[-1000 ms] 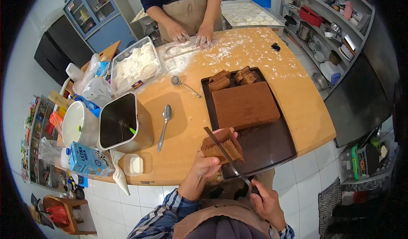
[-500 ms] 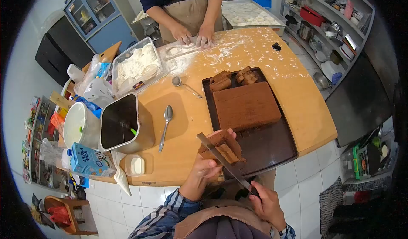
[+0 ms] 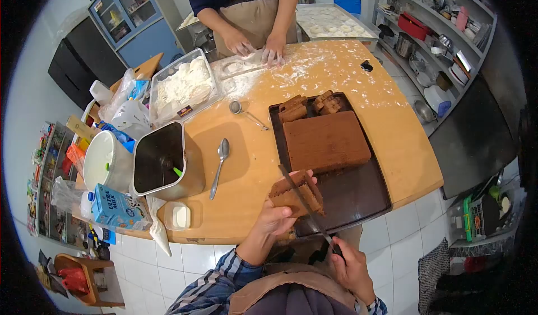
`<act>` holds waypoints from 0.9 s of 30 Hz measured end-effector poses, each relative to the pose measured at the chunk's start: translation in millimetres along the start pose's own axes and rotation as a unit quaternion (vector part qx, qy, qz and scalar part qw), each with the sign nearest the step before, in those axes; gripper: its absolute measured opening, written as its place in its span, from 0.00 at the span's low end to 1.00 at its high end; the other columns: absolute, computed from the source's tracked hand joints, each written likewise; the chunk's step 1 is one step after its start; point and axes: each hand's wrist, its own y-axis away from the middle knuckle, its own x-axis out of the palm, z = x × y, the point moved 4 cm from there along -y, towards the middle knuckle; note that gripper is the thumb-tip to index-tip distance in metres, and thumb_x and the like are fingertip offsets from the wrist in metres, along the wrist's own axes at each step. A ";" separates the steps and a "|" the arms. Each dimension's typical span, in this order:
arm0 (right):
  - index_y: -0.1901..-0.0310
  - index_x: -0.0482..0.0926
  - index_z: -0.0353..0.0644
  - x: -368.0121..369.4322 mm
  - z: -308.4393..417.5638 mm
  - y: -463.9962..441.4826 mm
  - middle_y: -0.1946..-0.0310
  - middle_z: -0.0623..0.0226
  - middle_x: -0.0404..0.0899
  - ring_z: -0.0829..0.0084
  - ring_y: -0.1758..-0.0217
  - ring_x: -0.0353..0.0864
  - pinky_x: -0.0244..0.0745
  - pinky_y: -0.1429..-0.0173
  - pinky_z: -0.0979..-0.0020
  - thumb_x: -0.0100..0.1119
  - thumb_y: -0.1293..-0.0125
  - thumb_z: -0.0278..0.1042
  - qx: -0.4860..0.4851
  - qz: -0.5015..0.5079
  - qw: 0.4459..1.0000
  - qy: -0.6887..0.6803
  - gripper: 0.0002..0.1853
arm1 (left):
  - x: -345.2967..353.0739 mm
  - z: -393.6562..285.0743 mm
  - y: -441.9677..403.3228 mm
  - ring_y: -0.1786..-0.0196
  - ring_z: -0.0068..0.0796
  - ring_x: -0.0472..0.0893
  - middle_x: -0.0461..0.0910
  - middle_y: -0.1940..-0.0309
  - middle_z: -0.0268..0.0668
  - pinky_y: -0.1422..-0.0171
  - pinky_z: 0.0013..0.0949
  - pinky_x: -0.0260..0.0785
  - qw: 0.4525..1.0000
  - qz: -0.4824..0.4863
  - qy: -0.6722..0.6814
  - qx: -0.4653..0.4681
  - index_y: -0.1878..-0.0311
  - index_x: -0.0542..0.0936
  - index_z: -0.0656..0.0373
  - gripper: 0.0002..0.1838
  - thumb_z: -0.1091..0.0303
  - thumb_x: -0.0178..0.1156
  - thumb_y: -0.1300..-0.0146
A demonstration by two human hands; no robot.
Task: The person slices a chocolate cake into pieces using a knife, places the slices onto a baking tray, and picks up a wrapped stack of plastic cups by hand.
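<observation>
Along the table's [image 3: 403, 152] left edge, a milk carton [image 3: 119, 207] is standing near the close corner, with a deep metal tin [image 3: 193, 172] just behind it to the right. A spoon [image 3: 223, 148] is lying on the wood to the right of the tin. At the far edge, a co-worker's hands [image 3: 273, 52] are resting on the floury surface.

Nearer me, the left hand [image 3: 273, 219] is cupping a piece of cake [image 3: 284, 195] above the tray's left edge, toward its near corner; the thumb is pressing the near side and fingertips are showing at the far side. That piece is sitting between the hands, right on the left palm and beyond the right. It's looking light, soft and crumbly, likely to break under a hard pinch, so I'd be supporting it flat from below and steadying its sides gently.

The knife [image 3: 307, 206] is crossing over the piece; how deep the blade is sitting, I can't tell. The bigger cake block [image 3: 328, 141] is filling the tray's middle, with cut slices [image 3: 327, 103] at its far edge. The right hand [image 3: 352, 267] is wrapping around the knife's handle, just outside the near edge of the tray [image 3: 367, 197].
</observation>
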 end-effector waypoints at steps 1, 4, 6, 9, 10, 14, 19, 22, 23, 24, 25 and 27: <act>0.44 0.71 0.33 -0.3 -0.4 -0.4 0.62 0.48 0.79 0.51 0.61 0.81 0.75 0.57 0.63 0.57 0.38 0.30 0.015 0.002 1.000 -0.002 0.20 | 1.0 0.8 -0.8 0.31 0.42 0.61 0.60 0.33 0.45 0.30 0.48 0.60 1.000 -0.006 0.000 -0.001 0.34 0.61 0.60 0.41 0.70 0.70 0.51; 0.44 0.71 0.33 -2.5 -0.3 -0.6 0.59 0.47 0.79 0.49 0.57 0.80 0.75 0.53 0.63 0.55 0.35 0.31 0.074 0.022 0.997 -0.015 0.19 | 1.0 3.9 -3.9 0.32 0.44 0.63 0.62 0.34 0.47 0.31 0.48 0.61 0.998 -0.052 -0.043 -0.011 0.34 0.63 0.59 0.42 0.63 0.71 0.52; 0.44 0.70 0.34 -5.4 -0.5 0.2 0.57 0.46 0.79 0.50 0.54 0.81 0.74 0.51 0.63 0.54 0.34 0.31 0.135 0.053 0.989 -0.034 0.19 | -0.6 6.7 -5.1 0.33 0.44 0.64 0.64 0.36 0.47 0.31 0.48 0.62 0.997 -0.067 -0.045 -0.013 0.35 0.63 0.58 0.41 0.64 0.71 0.52; 0.43 0.70 0.35 -0.8 -12.2 7.4 0.60 0.49 0.80 0.57 0.58 0.82 0.74 0.54 0.65 0.52 0.33 0.32 0.170 0.039 0.981 -0.082 0.18 | -7.0 12.4 -3.1 0.35 0.44 0.67 0.67 0.38 0.46 0.32 0.47 0.63 0.992 -0.107 -0.066 -0.015 0.36 0.63 0.57 0.39 0.67 0.70 0.51; 0.43 0.70 0.36 -1.4 -11.1 7.0 0.62 0.50 0.80 0.59 0.59 0.82 0.74 0.55 0.65 0.52 0.32 0.32 0.189 0.043 0.977 -0.092 0.18 | -8.8 14.2 -2.0 0.35 0.45 0.68 0.67 0.39 0.46 0.32 0.47 0.63 0.989 -0.124 -0.076 -0.015 0.37 0.63 0.56 0.38 0.69 0.70 0.51; 0.44 0.70 0.37 -2.4 -6.3 4.2 0.68 0.54 0.79 0.63 0.65 0.81 0.74 0.59 0.66 0.51 0.32 0.32 0.211 0.048 0.970 -0.108 0.16 | -11.2 18.2 -0.8 0.37 0.45 0.69 0.69 0.42 0.45 0.34 0.47 0.66 0.983 -0.167 -0.079 -0.004 0.38 0.62 0.56 0.36 0.72 0.68 0.50; 0.45 0.70 0.38 -0.3 -6.1 3.5 0.65 0.51 0.79 0.56 0.63 0.81 0.74 0.58 0.65 0.51 0.32 0.33 0.198 0.051 0.976 -0.078 0.16 | -12.0 18.2 0.3 0.38 0.45 0.70 0.70 0.44 0.46 0.36 0.47 0.68 0.977 -0.190 -0.099 0.008 0.39 0.63 0.57 0.34 0.73 0.67 0.49; 0.45 0.70 0.38 0.1 -7.1 3.3 0.61 0.49 0.79 0.51 0.60 0.81 0.74 0.56 0.64 0.52 0.32 0.33 0.185 0.047 0.979 -0.064 0.16 | -13.7 17.9 -0.1 0.38 0.45 0.71 0.71 0.44 0.46 0.36 0.47 0.68 0.977 -0.187 -0.101 0.010 0.40 0.64 0.57 0.33 0.74 0.66 0.49; 0.45 0.71 0.37 -0.7 -4.8 3.0 0.60 0.48 0.79 0.50 0.58 0.81 0.74 0.56 0.63 0.52 0.32 0.33 0.192 0.047 0.978 -0.064 0.16 | -14.4 17.8 -0.3 0.38 0.45 0.71 0.71 0.44 0.46 0.37 0.47 0.68 0.978 -0.183 -0.101 0.012 0.40 0.64 0.57 0.32 0.74 0.66 0.49; 0.45 0.71 0.37 -1.1 -4.0 3.0 0.59 0.47 0.79 0.49 0.57 0.80 0.74 0.55 0.63 0.53 0.33 0.33 0.199 0.047 0.977 -0.064 0.17 | -15.2 17.7 -0.5 0.38 0.45 0.71 0.71 0.44 0.46 0.37 0.47 0.68 0.978 -0.180 -0.102 0.015 0.40 0.65 0.57 0.32 0.74 0.66 0.49; 0.45 0.71 0.37 -1.0 -3.9 3.2 0.59 0.47 0.79 0.49 0.57 0.80 0.74 0.54 0.63 0.53 0.33 0.33 0.189 0.045 0.979 -0.062 0.17 | -15.4 17.6 -0.6 0.38 0.44 0.71 0.71 0.44 0.46 0.37 0.47 0.68 0.979 -0.176 -0.102 0.017 0.40 0.65 0.57 0.32 0.74 0.66 0.49; 0.46 0.71 0.37 -0.4 -4.7 3.9 0.58 0.47 0.78 0.50 0.56 0.80 0.74 0.53 0.63 0.53 0.33 0.33 0.168 0.041 0.983 -0.059 0.16 | -15.1 17.6 -0.8 0.39 0.44 0.71 0.71 0.44 0.46 0.37 0.47 0.68 0.981 -0.170 -0.097 0.023 0.40 0.65 0.57 0.32 0.74 0.66 0.49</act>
